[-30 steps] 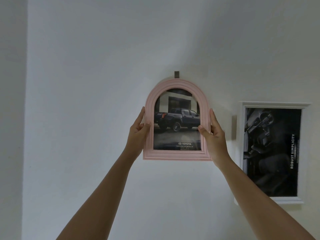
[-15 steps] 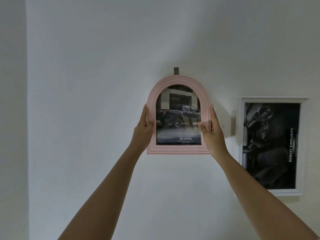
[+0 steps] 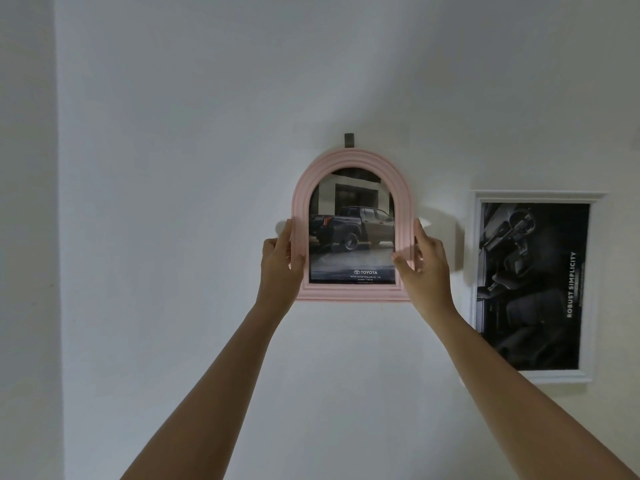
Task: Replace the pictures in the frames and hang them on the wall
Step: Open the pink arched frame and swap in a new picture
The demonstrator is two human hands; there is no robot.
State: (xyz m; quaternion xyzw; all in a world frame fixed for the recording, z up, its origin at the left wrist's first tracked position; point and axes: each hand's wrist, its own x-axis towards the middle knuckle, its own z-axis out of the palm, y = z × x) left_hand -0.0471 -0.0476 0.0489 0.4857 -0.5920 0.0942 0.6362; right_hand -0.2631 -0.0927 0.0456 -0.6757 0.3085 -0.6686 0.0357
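On either side of the pink arched frame [image 3: 351, 226], your two hands clamp it between them: the left hand [image 3: 278, 268] wraps the left edge low down, thumb on the front moulding, and the right hand [image 3: 424, 268] mirrors it on the right edge, thumb tip at the inner lip beside the truck picture [image 3: 351, 233]. Each grip is closed on the frame, fingers behind and thumb in front.

The frame sits upright against the white wall [image 3: 173, 202], its arch top just under the small dark hook [image 3: 349, 141] and seemingly touching its lower end. Whether the hanger at the back has caught the hook is hidden.

To finish the step well, keep the frame flat to the wall and let it settle downward slowly until you feel the hook take the weight. Loosen one grip at a time, and only once nothing slides. Check that the bottom edge runs level; the white rectangular frame [image 3: 535, 285] hanging well apart to the right is a handy reference.

Compared with a second ago, the frame has risen and closed the gap below the hook. It also reads squarer to the wall, and your hands sit a little lower on its sides.
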